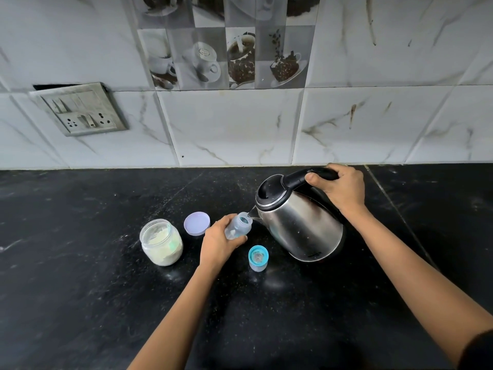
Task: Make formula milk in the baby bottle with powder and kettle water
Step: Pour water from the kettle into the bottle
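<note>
The person's right hand (342, 192) is wrapped tight round the black handle of the shiny silver metal kettle (301, 225). The kettle is tipped to the left, so its little spout sits right at the open mouth of the small clear plastic baby bottle (238, 227). That way the water can go in and not spill on the black stone counter (80, 289). I cannot tell if water is coming out.

The left hand (220, 243) has its fingers and thumb curled round the baby bottle. It holds the bottle leaning toward the kettle, low over the counter. I think leaning it makes the small hole easier to hit.

The blue ring top (258, 258) with its clear teat stands on the counter just in front of the bottle. It is off so the water can get in. The round glass jar (161, 243) of pale yellow milk powder stands open to the left of the hand. Its flat purple lid (197, 223) lies close by, between the jar and the bottle.

I think this is the water step, and the blue ring top must go back on later. Hot water is near the fingers, so the pour should be slow
</note>
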Motion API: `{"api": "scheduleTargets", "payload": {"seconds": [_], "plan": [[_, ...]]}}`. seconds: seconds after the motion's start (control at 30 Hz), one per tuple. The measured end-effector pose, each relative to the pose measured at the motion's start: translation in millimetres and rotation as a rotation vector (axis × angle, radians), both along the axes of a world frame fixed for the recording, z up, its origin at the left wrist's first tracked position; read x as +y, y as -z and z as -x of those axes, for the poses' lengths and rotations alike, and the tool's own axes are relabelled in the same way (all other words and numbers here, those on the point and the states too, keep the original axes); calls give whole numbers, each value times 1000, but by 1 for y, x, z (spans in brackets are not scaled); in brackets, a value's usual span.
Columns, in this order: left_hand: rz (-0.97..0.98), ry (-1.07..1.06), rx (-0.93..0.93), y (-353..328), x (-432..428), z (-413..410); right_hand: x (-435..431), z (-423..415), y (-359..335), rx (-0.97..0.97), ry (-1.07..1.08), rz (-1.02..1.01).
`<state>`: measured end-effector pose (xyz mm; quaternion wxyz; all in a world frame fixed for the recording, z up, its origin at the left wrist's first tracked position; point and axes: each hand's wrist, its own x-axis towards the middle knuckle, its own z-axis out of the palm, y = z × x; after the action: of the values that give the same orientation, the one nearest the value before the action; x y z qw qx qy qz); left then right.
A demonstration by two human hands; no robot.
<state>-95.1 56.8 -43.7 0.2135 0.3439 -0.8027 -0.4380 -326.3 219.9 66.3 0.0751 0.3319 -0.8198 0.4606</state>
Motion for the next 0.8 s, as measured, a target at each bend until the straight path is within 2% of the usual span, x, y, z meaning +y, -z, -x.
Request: {"api": "scheduleTargets", "payload": {"seconds": [0.8], "plan": [[-13, -58, -12, 5, -4, -18, -10, -21, -11, 44, -9, -87]]}}
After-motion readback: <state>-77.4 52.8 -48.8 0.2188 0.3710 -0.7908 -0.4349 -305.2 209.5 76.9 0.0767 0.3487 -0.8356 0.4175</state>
